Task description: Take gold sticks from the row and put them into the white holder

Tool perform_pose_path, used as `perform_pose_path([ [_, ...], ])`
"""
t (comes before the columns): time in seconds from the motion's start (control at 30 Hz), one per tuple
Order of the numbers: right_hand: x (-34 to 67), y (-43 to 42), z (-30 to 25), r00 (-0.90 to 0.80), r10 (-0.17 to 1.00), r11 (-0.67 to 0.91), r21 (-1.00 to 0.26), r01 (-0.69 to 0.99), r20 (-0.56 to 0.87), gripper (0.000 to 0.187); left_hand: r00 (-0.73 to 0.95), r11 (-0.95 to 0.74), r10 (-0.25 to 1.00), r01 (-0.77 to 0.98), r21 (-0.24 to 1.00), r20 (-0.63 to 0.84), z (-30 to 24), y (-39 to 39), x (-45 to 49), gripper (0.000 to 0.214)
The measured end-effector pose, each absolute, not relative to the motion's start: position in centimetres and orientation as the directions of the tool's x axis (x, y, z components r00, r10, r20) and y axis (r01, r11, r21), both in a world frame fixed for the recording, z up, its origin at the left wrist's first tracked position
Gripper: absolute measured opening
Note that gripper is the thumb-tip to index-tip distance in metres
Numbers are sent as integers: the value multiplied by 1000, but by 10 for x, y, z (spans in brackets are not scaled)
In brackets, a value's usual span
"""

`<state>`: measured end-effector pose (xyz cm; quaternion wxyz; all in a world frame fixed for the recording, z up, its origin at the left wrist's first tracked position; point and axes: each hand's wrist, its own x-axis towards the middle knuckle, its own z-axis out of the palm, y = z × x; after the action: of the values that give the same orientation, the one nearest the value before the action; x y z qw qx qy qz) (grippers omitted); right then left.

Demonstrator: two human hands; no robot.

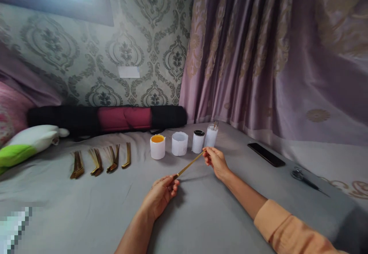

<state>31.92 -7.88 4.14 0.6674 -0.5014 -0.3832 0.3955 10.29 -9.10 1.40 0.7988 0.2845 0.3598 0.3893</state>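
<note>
A thin golden strip [189,164] is stretched straight between my two hands, slanting up to the right. My left hand [163,192] pinches its lower end, which looks darker and bent near the fingers. At the upper end, the fingers of my right hand [214,160] are closed on the tip. Just behind the right hand stand a white-wrapped cup with a dark top [198,143] and a white-wrapped jar [212,134] with thin sticks in it. Farther left are a white cup with an orange inside [158,148] and a plain white cup [179,145].
Several bunches of similar golden strips [77,165] lie at the left on the grey sheet [94,212]. A black phone [266,154] and scissors [306,179] lie to the right. Behind are a black and maroon roll [125,118], a white-green plush item [28,146] and purple curtains [244,54].
</note>
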Motion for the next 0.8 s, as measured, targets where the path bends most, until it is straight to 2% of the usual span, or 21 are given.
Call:
perform_pose_path([
  [0.43,351,-85,66,488,864,206,-972,-112,127,23,448,553,818,-436,710,-361,19,-91,100,16],
  [0.8,392,-87,97,588,784,268,-963,-30,200,16,443,564,814,-453,690,-375,18,-89,98,16],
])
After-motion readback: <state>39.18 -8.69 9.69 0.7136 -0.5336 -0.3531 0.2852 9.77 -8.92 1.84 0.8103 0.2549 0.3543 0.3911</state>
